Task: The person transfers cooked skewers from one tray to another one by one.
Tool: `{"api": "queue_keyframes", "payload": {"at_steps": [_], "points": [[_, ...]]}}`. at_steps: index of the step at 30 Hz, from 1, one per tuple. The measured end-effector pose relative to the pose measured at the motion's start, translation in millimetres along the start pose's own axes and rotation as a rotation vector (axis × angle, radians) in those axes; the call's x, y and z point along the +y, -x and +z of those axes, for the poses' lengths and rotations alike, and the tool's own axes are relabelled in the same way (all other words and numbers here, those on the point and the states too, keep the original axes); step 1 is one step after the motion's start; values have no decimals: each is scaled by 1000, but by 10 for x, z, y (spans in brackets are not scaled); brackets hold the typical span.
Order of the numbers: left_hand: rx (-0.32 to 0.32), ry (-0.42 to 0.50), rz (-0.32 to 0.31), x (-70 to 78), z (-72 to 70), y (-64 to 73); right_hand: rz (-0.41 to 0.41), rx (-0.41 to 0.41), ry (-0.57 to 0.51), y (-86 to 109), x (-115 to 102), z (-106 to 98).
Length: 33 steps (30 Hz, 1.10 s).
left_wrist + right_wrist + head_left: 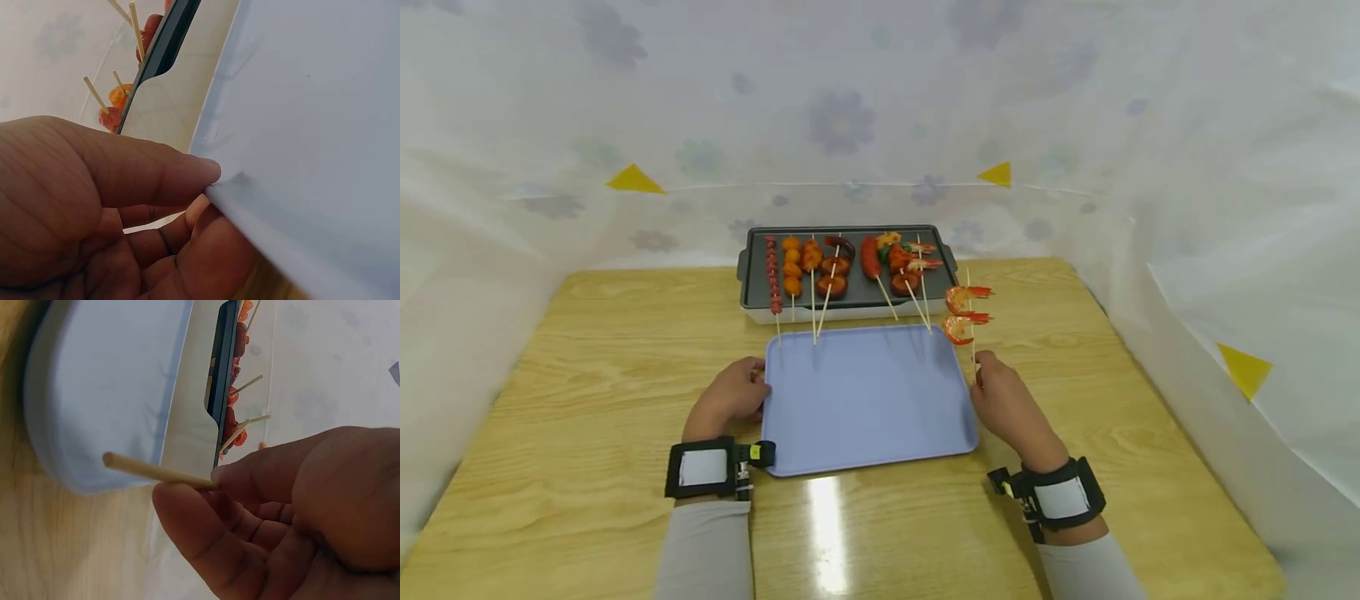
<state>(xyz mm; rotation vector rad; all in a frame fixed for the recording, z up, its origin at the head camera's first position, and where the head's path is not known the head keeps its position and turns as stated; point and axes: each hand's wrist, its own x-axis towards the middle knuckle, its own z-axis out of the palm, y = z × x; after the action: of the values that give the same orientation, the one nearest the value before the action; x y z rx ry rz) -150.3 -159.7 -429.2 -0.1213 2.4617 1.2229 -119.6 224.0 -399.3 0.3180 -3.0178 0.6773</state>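
Note:
A pale lavender tray (868, 400) lies on the table in front of the grill. My left hand (735, 392) pinches its left rim, the thumb on top and fingers beneath, as the left wrist view shows. Between thumb and forefinger, my right hand (1009, 406) pinches the stick of a shrimp skewer (958, 327). Two red-orange shrimp sit on that skewer, held upright just right of the tray. The stick's blunt lower end (128, 464) sticks out past the fingers in the right wrist view.
Behind the tray stands a black grill plate (857, 297) on a white base. It bears several skewers, among them orange balls (792, 268), a sausage (870, 257) and more shrimp (922, 263). Some sticks overhang the tray's far edge. Pale flowered sheeting (842, 125) surrounds the wooden table (625, 350).

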Motion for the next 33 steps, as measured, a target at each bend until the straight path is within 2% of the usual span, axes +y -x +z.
{"api": "queue_keyframes", "payload": {"at_steps": [5,13,24,29,33], "points": [[8,2,1,-19,-19,6,14,-58,0,38,-28,36],[28,-13,-26,-71,-55,47,-5,-203,0,59,-145,108],[11,24,-4,13,85,-13,14,-243,20,113,-34,131],[27,-3,-10,13,49,1,-8,-228,36,50,-34,194],[23,-15,-11,15,14,5,28,-245,33,13,-52,223]]}}
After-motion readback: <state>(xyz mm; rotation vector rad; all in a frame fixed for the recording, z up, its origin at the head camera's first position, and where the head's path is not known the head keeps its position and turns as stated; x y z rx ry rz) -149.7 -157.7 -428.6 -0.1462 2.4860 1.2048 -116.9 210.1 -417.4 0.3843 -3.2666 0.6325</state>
